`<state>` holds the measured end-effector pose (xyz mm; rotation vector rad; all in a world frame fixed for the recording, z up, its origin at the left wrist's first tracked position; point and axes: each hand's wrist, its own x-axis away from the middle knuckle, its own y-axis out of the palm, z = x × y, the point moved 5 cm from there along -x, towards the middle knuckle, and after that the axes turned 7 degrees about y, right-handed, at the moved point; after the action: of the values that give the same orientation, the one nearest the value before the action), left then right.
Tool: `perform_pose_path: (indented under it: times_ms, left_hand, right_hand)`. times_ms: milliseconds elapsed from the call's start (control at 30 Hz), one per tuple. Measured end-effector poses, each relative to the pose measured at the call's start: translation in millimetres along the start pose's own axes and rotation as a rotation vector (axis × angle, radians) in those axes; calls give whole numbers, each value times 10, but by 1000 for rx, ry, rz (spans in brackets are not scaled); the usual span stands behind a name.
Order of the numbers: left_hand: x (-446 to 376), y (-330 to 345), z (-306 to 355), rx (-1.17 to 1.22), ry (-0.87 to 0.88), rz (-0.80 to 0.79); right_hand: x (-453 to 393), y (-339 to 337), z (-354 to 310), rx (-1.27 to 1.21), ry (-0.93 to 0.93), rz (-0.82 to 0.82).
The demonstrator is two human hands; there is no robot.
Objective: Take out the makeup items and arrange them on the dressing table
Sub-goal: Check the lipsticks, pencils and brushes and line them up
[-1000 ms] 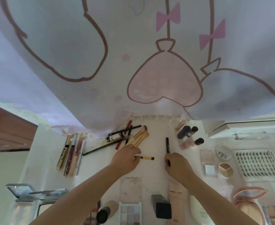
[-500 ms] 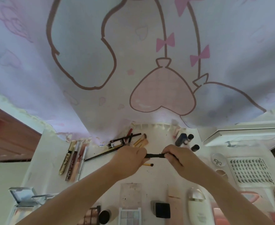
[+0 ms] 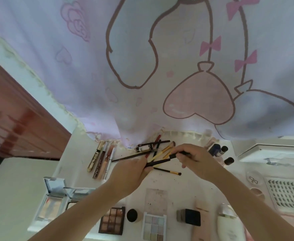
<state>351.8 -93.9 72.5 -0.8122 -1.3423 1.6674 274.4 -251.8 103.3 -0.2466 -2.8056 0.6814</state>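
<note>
While both hands [image 3: 130, 173] [image 3: 196, 160] pinch slim black pencil [image 3: 160, 161] | smooth white table [image 3: 182, 183]

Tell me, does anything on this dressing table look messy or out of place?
Yes. The pencils and brushes by the curtain lie crisscrossed in a heap, unlike the tidy row of tubes beside them. Dark specks dot the table, and one small brush lies apart from the heap.
</note>
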Motion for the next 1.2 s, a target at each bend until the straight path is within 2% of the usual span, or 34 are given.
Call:
perform_pose_path:
  times_ms: [133, 300, 467, 733, 867, 933, 1067, 1200]
  left_hand:
    - [180, 66, -121, -27, -48, 19]
    - [348, 37, -239, -6, -136, 24]
    - [452, -102, -221, -87, -51, 104]
    - [530, 248, -398, 55, -168, -52]
    - [569, 290, -543, 196, -301, -86]
    - [564, 313, -658, 213, -348, -127]
    - [507, 352, -942, 189, -406, -219]
    - [426, 444, -1271, 211, -546, -369]
  right_hand:
    - [-62, 239, -42, 34, -2, -97]
    - [-147, 388, -73, -23, 21, -143]
    - [-206, 540, -109, -87, 49, -195]
    - [-376, 847, 16, -11, 86, -342]
    - [-659, 1045, 76, 24, 156, -368]
    - [-861, 1162, 68, 109, 147, -365]
    - [-1267, 1461, -25, 404, -5, -402]
    - [-1565, 1768, -69, 566, -52, -420]
